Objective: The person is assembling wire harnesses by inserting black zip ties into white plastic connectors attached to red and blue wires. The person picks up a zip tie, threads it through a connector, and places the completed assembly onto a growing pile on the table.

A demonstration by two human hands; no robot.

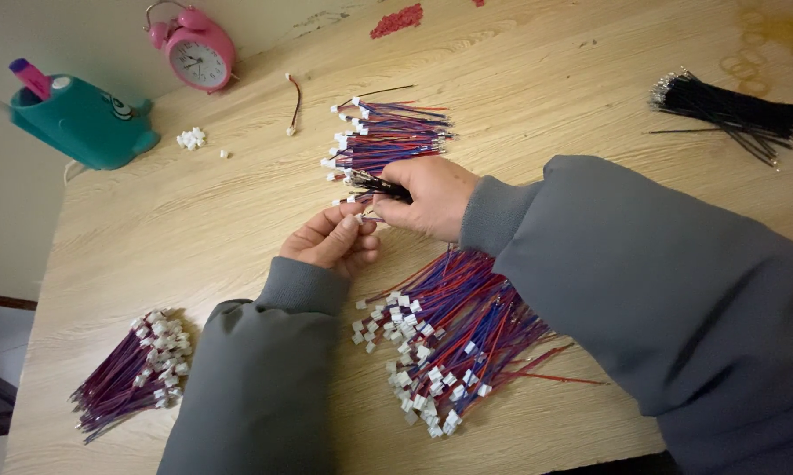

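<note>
left hand pinches small white connector | right hand grips black wires | red-blue wire bundles near on bench

A: Wire colours?
B: Red and blue wire bundles with white connectors, near edge. Same at the near-left corner and mid-surface.
A: Far-right?
B: Black wires.
A: Surface?
B: Pale wood grain, red bits at the far edge.
A: Left side?
B: Pink alarm clock, white face. Teal whale-shaped holder. Both sleeves grey.
</note>
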